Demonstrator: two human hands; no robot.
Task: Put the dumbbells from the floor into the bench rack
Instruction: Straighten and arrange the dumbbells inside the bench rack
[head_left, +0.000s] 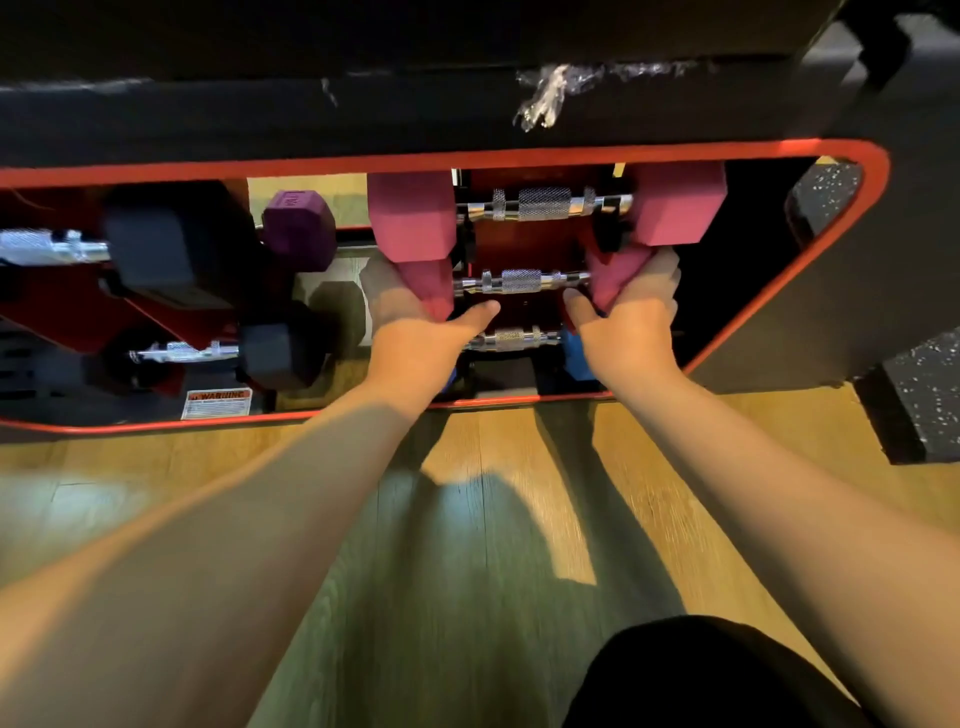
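Both my hands hold one pink dumbbell by its two heads inside the bench rack (519, 156), which has a red tube frame under a black padded top. My left hand (415, 322) grips the left pink head, and my right hand (631, 312) grips the right one; the chrome handle (519, 281) runs between them. Above it rests a larger pink dumbbell (545, 203) on the rack. Below my hands lies a blue dumbbell (511, 339), its heads mostly hidden.
In the rack's left half sit a big black dumbbell (156, 244), a purple one (298, 228) and a smaller black one (275, 353). A warning label (218, 402) is on the frame. Wood floor (493, 519) lies before me; black speckled mats (924, 395) at right.
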